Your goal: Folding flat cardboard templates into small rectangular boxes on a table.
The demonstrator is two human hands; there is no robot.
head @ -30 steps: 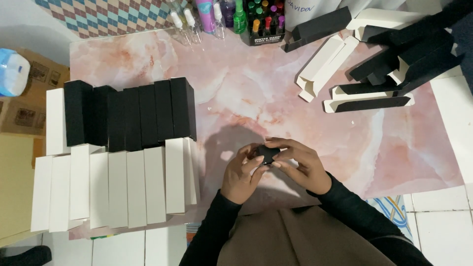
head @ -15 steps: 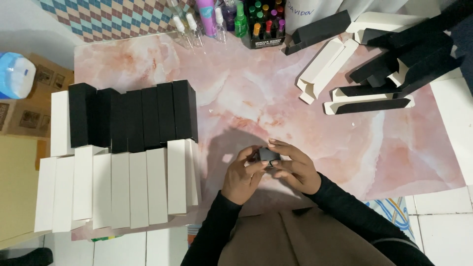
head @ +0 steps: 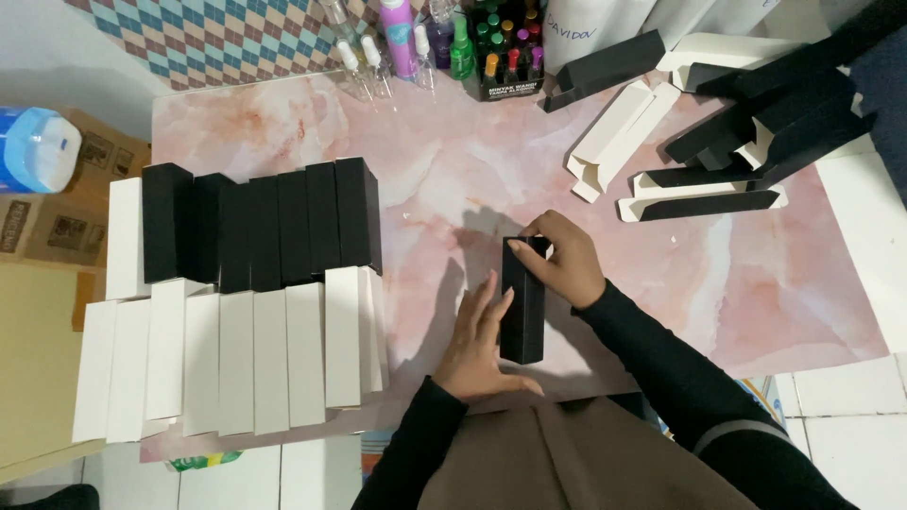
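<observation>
- The right hand [head: 565,260] pinches the far end of a long black box [head: 522,307].
- The left hand [head: 480,342] lies open and flat against its side, seemingly not gripping.

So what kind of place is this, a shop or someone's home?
Probably a home packing spot for small bottled goods: a low pink marble-look table on white floor tiles, rows of folded black boxes and white boxes, and small spray bottles at the back.
</observation>
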